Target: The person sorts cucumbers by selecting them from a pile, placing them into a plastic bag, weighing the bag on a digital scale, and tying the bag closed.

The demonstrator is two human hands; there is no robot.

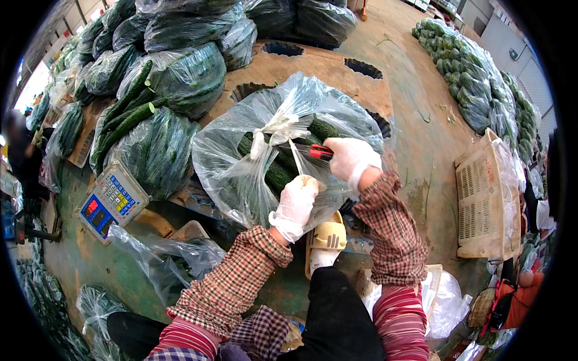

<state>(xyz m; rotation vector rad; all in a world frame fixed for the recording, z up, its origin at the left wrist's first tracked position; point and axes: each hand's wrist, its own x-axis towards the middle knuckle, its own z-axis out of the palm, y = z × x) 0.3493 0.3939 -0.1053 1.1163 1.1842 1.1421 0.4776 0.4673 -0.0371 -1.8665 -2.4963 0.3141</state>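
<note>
In front of me lies a large clear plastic bag filled with dark green cucumbers. Its gathered top is knotted with a white plastic strip. One end of that strip runs down to my left hand, white-gloved and closed round it just in front of the bag. My right hand, also gloved, grips a red and black utility knife over the bag's right side. The knife points left, close to the taut strip; whether they touch I cannot tell.
Filled cucumber bags are piled at the back left, loose cucumbers on one. A digital scale stands left of my bag. Brown board with dark holes lies behind it. A cream crate stands right; a person is far left.
</note>
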